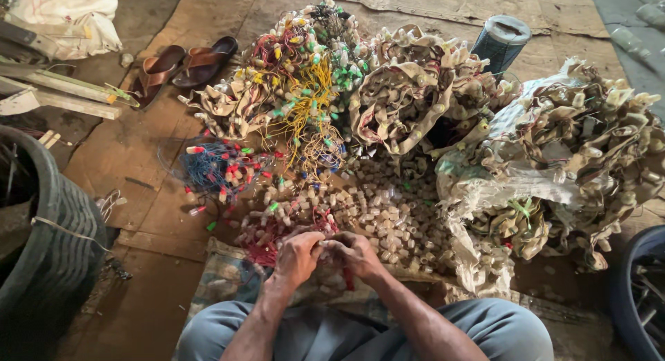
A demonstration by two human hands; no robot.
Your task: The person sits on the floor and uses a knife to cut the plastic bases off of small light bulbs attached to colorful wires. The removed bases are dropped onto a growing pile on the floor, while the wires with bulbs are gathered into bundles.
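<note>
Two hands meet above the person's lap: the left hand (296,257) and right hand (357,253) are both clenched on a red wire strand (267,249) with small capped bulbs, fingertips touching. Just beyond lies a loose heap of pale caps (384,212). Farther off, tangled wire bundles (312,84) and brown sandals (183,64).

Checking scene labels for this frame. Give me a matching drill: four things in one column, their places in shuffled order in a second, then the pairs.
Things:
1. brown sandals
2. dark tyre
3. blue roll
4. red wire bundle

Places:
A. top right, behind the heaps
B. just in front of the left hand and right hand
C. left edge of the view
D. upper left, on the floor

Pairs: 1-D, 2-C, 3-A, 4-B
</note>
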